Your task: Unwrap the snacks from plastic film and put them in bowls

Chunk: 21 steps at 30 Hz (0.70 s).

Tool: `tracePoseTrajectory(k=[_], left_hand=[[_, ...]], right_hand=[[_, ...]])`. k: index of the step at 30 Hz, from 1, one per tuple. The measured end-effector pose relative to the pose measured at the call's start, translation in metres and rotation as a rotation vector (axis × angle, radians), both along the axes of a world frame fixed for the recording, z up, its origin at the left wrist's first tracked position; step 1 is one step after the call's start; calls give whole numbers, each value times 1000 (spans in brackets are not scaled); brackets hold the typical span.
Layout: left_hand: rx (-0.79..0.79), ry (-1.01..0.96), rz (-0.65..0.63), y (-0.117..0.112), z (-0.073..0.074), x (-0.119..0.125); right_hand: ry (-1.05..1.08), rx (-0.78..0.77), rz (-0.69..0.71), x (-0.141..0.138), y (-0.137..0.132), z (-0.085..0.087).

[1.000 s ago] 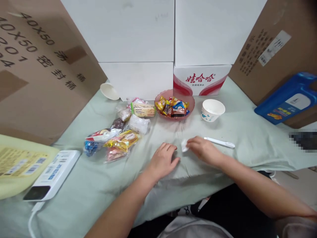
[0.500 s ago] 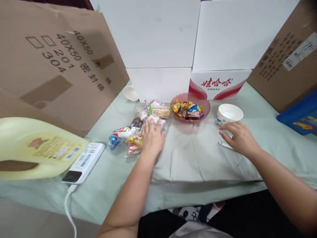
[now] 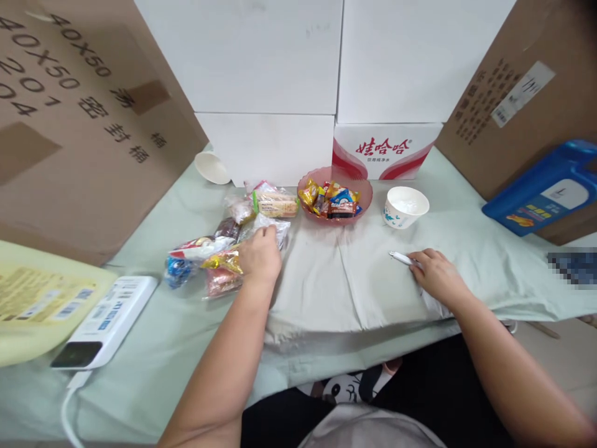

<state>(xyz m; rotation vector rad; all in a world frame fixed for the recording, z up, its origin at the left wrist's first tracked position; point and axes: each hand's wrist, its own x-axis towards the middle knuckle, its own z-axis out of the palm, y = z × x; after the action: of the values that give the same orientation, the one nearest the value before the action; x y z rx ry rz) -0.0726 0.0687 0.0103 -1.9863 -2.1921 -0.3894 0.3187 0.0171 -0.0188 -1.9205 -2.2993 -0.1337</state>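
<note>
My left hand (image 3: 259,255) rests on a pile of wrapped snack packets (image 3: 205,258), with its fingers curled over a clear packet with white contents (image 3: 275,227). Over on the right, my right hand (image 3: 436,274) lies on the pale green cloth, its fingers closed over a white pen (image 3: 398,256) whose tip sticks out to the left. A white paper cup (image 3: 405,208) holding something white stands just beyond that hand. A pink bowl of wrapped candies (image 3: 336,196) sits between the two hands, further back.
White cartons (image 3: 280,74) and brown cardboard boxes (image 3: 84,124) wall the table's back and sides. A white power strip (image 3: 105,320) and a yellow jug (image 3: 32,298) lie at the left, a blue jug (image 3: 545,193) at the right. Another paper cup (image 3: 212,168) lies tipped at the back.
My left hand went from the bare cloth to the snack pile. My right hand no longer has the small white scrap and has moved right onto the pen; the cup now shows white inside.
</note>
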Motion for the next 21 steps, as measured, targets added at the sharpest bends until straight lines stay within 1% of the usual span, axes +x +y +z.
tracePoseTrajectory(k=[3, 5, 7, 10, 12, 14, 18, 20, 21], left_hand=[[49, -36, -52, 0, 1, -2], [64, -84, -151, -5, 0, 5], [50, -180, -291, -14, -2, 20], [28, -385, -501, -32, -7, 50], [21, -536, -589, -42, -11, 68], [2, -720, -603, -48, -15, 79], [-144, -1108, -531, -49, -21, 83], [-183, -1216, -514, -48, -25, 82], [-159, -1236, -508, -47, -26, 81]], right_hand=[[25, 21, 2, 0, -1, -2], [41, 28, 13, 1, -1, -3], [57, 33, 17, 3, 0, -3], [75, 38, 26, 2, 0, -3], [109, 53, 50, -3, -1, -2], [196, 80, 86, -12, -4, 1], [392, 123, 234, -43, -15, 15], [421, 124, 323, -61, -18, 23], [417, 116, 361, -71, -18, 27]])
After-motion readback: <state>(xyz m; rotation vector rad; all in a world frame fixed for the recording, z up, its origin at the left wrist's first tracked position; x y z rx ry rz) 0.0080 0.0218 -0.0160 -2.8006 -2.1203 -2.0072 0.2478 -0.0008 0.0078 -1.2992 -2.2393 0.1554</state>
